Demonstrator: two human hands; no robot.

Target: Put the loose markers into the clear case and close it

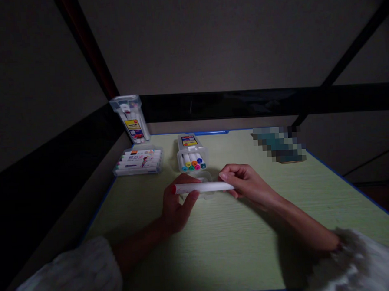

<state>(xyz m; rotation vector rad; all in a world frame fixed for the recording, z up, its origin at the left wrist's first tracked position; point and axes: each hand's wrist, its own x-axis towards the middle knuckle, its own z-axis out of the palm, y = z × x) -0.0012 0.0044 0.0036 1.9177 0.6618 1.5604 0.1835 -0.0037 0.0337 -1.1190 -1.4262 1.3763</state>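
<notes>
A white marker (212, 186) with a red end lies level between my two hands, above the table. My left hand (178, 207) grips it near the red end, with the thumb in front. At the other end, the thumb and fingers of my right hand (244, 182) are closed on the white tip. Just beyond the marker sits a clear plastic lid (201, 176), partly hidden by the hands. Behind that, an open clear case (192, 141) lies on its side, with several white markers (192, 159) showing coloured ends toward me.
A flat clear box of pens (138, 162) lies at the left edge of the light green table (219, 252). Behind it stands an upright marker case (132, 118) near the wall. A pixelated flat item (279, 144) lies at the back right. Blue trim edges the tabletop.
</notes>
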